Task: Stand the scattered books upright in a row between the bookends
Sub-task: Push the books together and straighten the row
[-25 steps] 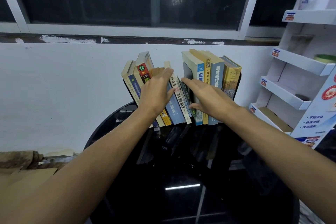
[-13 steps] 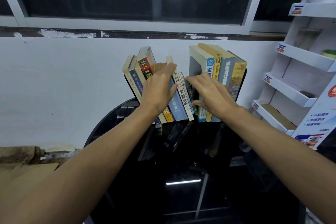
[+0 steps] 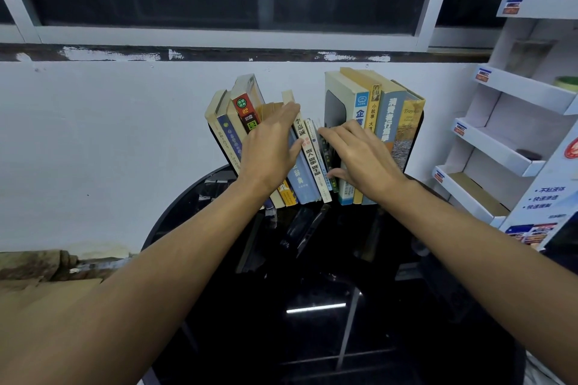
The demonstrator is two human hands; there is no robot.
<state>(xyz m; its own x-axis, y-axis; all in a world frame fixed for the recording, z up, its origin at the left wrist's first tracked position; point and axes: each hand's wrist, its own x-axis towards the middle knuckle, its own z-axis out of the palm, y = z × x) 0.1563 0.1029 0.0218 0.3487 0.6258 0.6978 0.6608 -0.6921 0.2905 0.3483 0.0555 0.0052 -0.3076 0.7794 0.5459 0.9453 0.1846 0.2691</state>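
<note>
A row of books stands at the back of the black round table (image 3: 312,337), against the white wall. The left group of books (image 3: 240,116) leans to the left against a black bookend (image 3: 219,147). The right group of books (image 3: 387,109) stands upright before the other black bookend (image 3: 414,147). A gap separates the two groups. My left hand (image 3: 269,153) lies over the leaning spines, fingers on their tops and thumb on a blue book (image 3: 301,178). My right hand (image 3: 359,159) reaches into the gap, fingers and thumb closed around the thin books (image 3: 322,159).
A white cardboard display rack (image 3: 500,141) with tiered shelves stands close to the right of the table. A window sill (image 3: 219,53) runs above the books. Cardboard and rubble (image 3: 47,272) lie on the floor at the left.
My right hand has slid left off the upright books into the gap and curled around the thin books. My left hand has stayed on the leaning books.
</note>
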